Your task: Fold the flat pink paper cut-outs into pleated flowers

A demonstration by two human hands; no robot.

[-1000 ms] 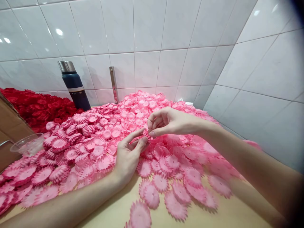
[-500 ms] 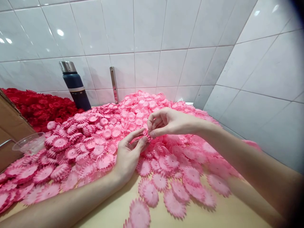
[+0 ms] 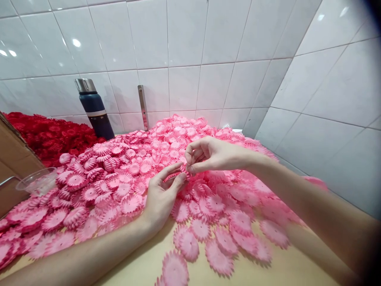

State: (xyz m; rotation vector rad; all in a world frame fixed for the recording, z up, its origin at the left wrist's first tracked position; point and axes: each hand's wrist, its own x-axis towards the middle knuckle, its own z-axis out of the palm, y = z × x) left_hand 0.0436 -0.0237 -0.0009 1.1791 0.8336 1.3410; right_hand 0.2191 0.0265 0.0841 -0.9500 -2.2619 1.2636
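Left hand: my left hand lies low on the pink heap, wrist on the bench, palm turned up and inward. Forefinger and thumb reach toward the flask-far side and close on the lower edge of a small pink flower piece.
Right hand: my right hand hangs just above the left, fingers curled in, thumb and forefinger pinched narrow on the upper edge of the same pink flower piece.
Piece held: small, pink, frilled at the rim; mostly hidden between the fingertips of both hands, so I cannot tell its full shape. It sits well to the right of the flask and nearer to me than the flask.
Pink heap: a pile of pink flower discs covers the bench from the foot of the flask across to the right wall, thinning to single discs on bare wood nearest me.
Red heap: red flower discs lie left of the flask, against the tiled wall.
Clear cup: a clear plastic cup lies tipped at the pink heap's left edge, below and left of the flask.
Metal strip: an upright metal strip is fixed to the wall, just right of the flask.
Cardboard: a brown cardboard box stands at far left, beside the cup.
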